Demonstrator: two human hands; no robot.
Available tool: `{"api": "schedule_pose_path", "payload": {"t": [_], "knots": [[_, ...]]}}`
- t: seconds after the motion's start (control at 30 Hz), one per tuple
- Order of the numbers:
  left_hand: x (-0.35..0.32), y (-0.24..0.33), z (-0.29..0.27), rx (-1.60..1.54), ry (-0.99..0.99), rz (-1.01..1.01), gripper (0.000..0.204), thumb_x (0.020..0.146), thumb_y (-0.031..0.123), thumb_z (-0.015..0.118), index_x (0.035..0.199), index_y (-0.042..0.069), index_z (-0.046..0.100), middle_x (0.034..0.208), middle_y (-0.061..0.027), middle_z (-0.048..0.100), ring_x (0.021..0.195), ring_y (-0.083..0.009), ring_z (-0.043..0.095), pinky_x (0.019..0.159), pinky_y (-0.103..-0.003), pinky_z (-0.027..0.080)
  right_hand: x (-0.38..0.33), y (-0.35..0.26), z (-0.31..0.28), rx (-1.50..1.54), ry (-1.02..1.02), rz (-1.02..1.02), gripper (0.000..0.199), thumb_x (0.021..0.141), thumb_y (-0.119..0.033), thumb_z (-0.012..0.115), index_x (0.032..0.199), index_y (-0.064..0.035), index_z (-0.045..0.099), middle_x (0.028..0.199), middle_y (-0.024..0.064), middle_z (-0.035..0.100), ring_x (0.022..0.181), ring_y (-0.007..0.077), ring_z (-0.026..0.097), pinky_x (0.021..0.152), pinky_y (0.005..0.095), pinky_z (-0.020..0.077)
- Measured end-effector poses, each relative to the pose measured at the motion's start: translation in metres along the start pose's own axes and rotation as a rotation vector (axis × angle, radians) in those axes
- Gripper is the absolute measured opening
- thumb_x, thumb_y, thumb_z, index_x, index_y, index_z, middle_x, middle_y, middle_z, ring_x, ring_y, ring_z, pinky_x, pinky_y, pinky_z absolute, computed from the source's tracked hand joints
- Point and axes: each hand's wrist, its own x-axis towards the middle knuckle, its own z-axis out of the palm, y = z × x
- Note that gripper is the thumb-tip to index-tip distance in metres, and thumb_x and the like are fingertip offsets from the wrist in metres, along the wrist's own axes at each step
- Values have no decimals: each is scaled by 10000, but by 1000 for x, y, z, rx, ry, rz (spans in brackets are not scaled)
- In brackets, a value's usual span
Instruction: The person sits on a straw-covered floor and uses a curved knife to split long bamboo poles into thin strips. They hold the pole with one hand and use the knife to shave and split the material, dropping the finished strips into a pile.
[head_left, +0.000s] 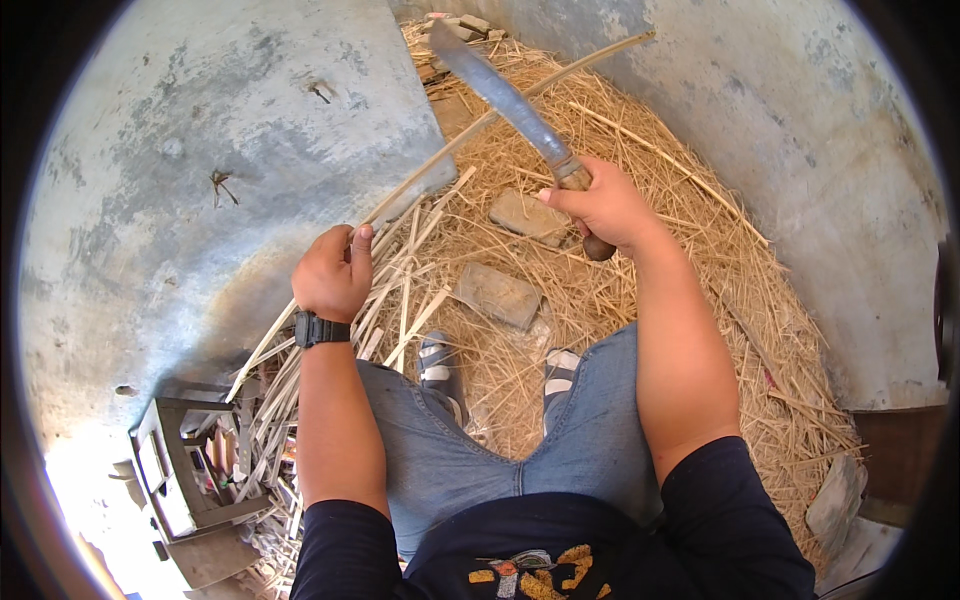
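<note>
Gripping a long thin bamboo strip (470, 135), left hand (332, 272) had fingers curled tight around it, wristwatch (318, 328) below. Right hand (605, 207) closed its fingers on the wooden handle of a machete (510, 100), blade raised over the strip. Straw-covered floor (700, 260) carried flat stones (499, 295), split strips (290, 390) heaped by the concrete wall (200, 180).
</note>
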Motion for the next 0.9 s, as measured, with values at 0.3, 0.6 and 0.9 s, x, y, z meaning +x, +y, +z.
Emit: {"api": "schedule_pose_path", "payload": {"t": [0.3,0.6,0.9], "knots": [[1,2,2,-33,16,-13,331,957,374,660,923,48,706,765,-119,686,665,-268,676,612,-361,518,3,2,-7,62,95,-6,374,835,-250,797,1096,-47,621,688,-6,553,589,120,512,560,308,426],[0,3,1,-52,61,5,319,948,365,676,936,47,696,767,-110,676,648,-251,652,607,-364,510,2,2,-5,100,93,-22,379,816,-275,814,1060,-60,620,687,-19,555,597,103,524,572,300,437],[2,2,2,-47,132,31,302,923,364,698,927,62,686,750,-76,648,639,-255,623,572,-378,497,0,3,-6,143,78,-50,287,837,-213,807,934,-80,571,630,-35,522,486,74,473,455,249,381]]}}
